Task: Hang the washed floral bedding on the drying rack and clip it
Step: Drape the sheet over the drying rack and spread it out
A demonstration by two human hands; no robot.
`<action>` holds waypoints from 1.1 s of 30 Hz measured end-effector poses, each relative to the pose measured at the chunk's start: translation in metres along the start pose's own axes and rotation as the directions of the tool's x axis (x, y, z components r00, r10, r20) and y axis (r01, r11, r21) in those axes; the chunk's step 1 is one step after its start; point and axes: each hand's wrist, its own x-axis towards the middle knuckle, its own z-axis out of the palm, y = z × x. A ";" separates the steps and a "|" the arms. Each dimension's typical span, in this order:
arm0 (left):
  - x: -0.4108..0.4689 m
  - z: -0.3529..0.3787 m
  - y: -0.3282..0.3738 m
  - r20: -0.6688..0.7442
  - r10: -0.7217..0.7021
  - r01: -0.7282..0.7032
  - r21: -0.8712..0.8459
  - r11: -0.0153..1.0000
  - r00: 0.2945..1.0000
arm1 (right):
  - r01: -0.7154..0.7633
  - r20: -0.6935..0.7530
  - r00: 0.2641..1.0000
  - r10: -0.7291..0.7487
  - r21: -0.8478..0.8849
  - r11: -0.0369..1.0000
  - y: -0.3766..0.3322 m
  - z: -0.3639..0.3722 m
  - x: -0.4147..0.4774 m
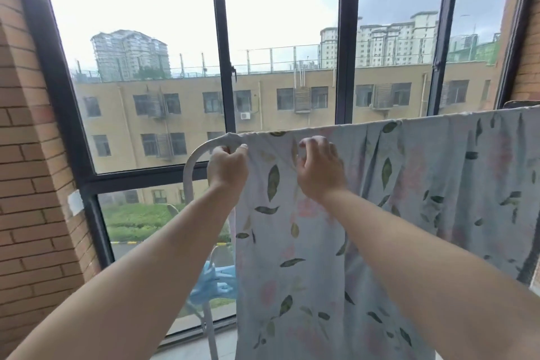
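Note:
The pale floral bedding (409,184), printed with green leaves and pink blooms, hangs over the top bar of the white drying rack (193,164) and drapes down in front of me. My left hand (228,166) pinches the bedding's left edge just below the rack's curved corner. My right hand (318,169) is a little to the right, its fingers curled into the fabric near the top bar. Blue clips (216,280) hang in a bunch low on the rack, left of the cloth.
A large dark-framed window (223,38) stands right behind the rack, with buildings outside. A brick wall (32,184) closes the left side and another brick wall (529,61) the right. The rack's leg (209,330) reaches the tiled floor.

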 end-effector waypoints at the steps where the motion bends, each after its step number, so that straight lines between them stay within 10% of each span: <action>1: 0.000 0.003 0.007 -0.008 -0.028 0.028 -0.022 0.999 1.000 | 0.034 0.025 0.999 -0.033 -0.037 0.999 -0.002 -0.001 0.010; 8: 0.012 0.006 0.034 0.076 -0.216 0.220 -0.042 0.975 0.973 | 0.133 0.177 0.975 -0.136 0.026 0.991 -0.016 0.008 0.051; 16: 0.045 -0.016 0.034 -0.349 0.027 0.030 0.156 0.987 0.937 | 0.083 0.217 0.972 -0.088 0.033 0.996 -0.004 0.009 0.076; 24: 0.050 -0.058 0.001 -0.737 -0.318 0.018 -0.385 0.923 0.597 | 0.121 0.139 0.982 -0.129 0.064 0.991 0.006 0.012 0.085; 33: 0.070 -0.081 -0.028 -0.405 -0.412 0.331 -0.257 0.908 0.816 | 0.100 0.203 0.975 -0.086 -0.059 0.993 0.008 0.017 0.092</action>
